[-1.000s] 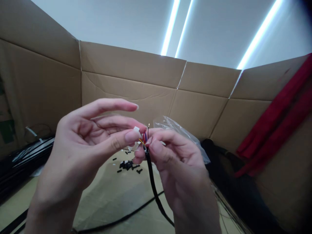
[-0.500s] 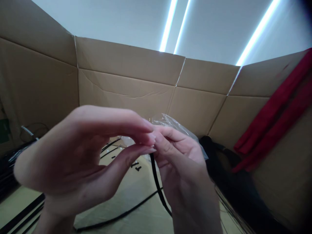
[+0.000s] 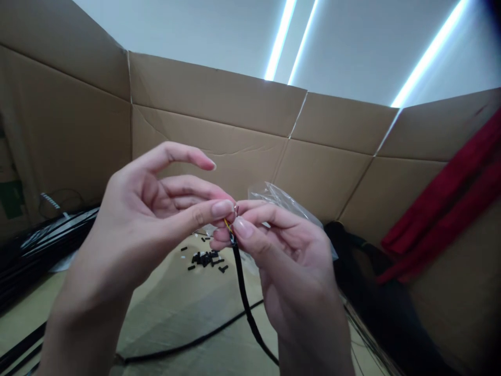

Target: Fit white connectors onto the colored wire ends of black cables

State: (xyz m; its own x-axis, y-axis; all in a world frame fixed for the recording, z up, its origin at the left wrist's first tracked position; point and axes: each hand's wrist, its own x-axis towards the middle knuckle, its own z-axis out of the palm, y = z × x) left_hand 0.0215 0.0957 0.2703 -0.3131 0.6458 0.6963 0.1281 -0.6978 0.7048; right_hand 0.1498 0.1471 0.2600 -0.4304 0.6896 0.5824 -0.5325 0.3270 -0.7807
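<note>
My right hand (image 3: 285, 256) pinches the end of a black sleeved cable (image 3: 245, 297), which hangs down from the fingers to the cardboard surface. Thin coloured wires (image 3: 229, 224) stick out of the cable's end between the two hands. My left hand (image 3: 152, 219) pinches these wire tips between thumb and middle fingers, its index finger raised and curved above. Whether a small white connector is between the left fingertips is hidden.
Several short black pieces (image 3: 205, 259) lie scattered on the cardboard surface (image 3: 176, 313) behind the hands. A clear plastic bag (image 3: 282, 201) sits behind my right hand. Black cables (image 3: 43, 235) are heaped at the left, red cloth (image 3: 442, 209) hangs at the right. Cardboard walls (image 3: 215, 115) enclose the space.
My left hand rolled over the wire ends half a second ago, hiding them, and has turned back palm-in with the index finger lifted. My right hand kept hold of the cable throughout.
</note>
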